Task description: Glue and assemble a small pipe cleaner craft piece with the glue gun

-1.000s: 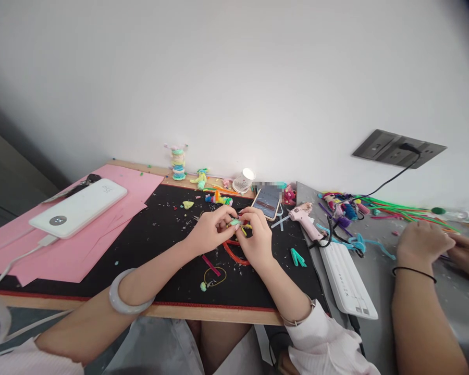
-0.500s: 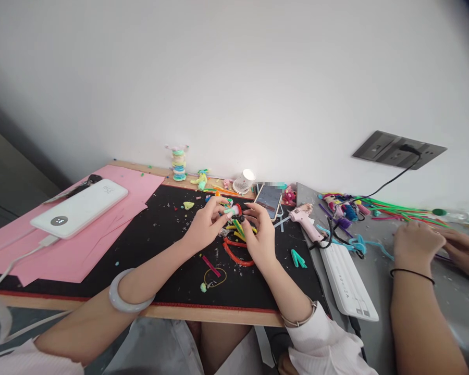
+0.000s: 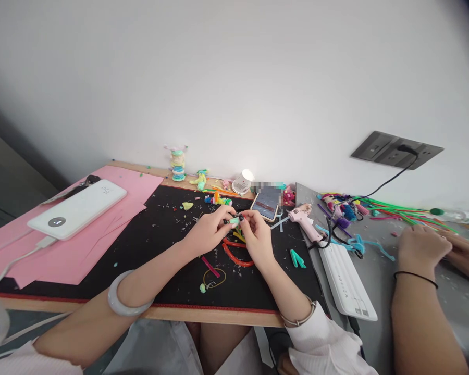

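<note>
Between my fingertips is a small pale green piece (image 3: 234, 221), mostly covered by them; its kind is unclear. My left hand (image 3: 208, 230) pinches it from the left, and my right hand (image 3: 258, 235) from the right, with the fingertips almost meeting. Just beyond them, a multicoloured fuzzy piece (image 3: 218, 199) lies on the black mat (image 3: 148, 250). Below my hands are orange-red pipe cleaners (image 3: 236, 258), with a yellow one (image 3: 239, 237) partly hidden by my right hand. A magenta strip (image 3: 211, 266) and a thin looped band (image 3: 221, 281) lie closer to me.
A pink glue gun (image 3: 304, 221), a phone (image 3: 266, 202) and a paper cup (image 3: 243, 182) stand or lie beyond. White power banks (image 3: 80, 208) flank the mat, the left one on pink paper (image 3: 113, 229). Another person's hands (image 3: 424, 245) are at right, near green pipe cleaners (image 3: 394, 205).
My hands have come closer together and slightly lower over the small piece. The red part seen between them is now out of sight, and the multicoloured fuzzy piece shows more fully.
</note>
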The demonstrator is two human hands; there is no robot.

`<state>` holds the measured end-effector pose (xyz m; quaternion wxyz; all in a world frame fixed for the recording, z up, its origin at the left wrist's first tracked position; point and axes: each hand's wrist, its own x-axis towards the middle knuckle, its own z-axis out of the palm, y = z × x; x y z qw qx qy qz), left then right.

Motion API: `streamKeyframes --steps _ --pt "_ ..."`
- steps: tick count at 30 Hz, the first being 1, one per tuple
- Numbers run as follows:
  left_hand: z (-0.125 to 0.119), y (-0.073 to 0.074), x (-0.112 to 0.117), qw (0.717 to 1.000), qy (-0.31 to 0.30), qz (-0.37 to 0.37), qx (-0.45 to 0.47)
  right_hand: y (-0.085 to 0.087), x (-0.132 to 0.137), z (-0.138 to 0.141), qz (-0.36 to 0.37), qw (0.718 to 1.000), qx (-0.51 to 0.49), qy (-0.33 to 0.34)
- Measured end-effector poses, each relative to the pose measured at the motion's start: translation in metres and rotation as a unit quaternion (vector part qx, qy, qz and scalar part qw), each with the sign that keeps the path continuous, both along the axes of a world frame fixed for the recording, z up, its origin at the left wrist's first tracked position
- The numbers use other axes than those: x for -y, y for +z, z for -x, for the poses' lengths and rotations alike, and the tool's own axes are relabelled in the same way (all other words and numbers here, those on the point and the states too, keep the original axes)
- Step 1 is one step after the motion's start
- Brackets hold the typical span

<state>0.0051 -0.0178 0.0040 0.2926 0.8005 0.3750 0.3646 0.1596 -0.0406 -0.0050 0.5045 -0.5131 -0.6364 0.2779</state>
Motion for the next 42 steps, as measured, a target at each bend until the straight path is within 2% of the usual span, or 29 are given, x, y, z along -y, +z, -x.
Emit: streamKeyframes --steps 11,17,21,26,42 --pt "0.000 0.000 0.001 1.000 -0.002 0.006 0.007 -0.004 -0.002 0.001 0.003 1.000 -0.017 0.011" --pt "-0.003 0.000 0.002 0.995 -0.017 0.076 0.056 -0.004 -0.001 0.003 -0.009 1.000 0.014 0.005" --pt "-0.005 -0.005 0.001 0.980 -0.034 0.151 0.124 -0.003 0.000 0.004 -0.020 0.999 0.036 -0.006" --pt "-0.007 -0.010 -0.001 0.958 -0.058 0.208 0.189 -0.001 0.001 0.005 -0.021 0.998 0.053 -0.010" --pt "-0.008 -0.008 -0.005 0.915 -0.099 0.273 0.279 0.002 0.001 0.004 -0.047 0.996 0.069 -0.022"
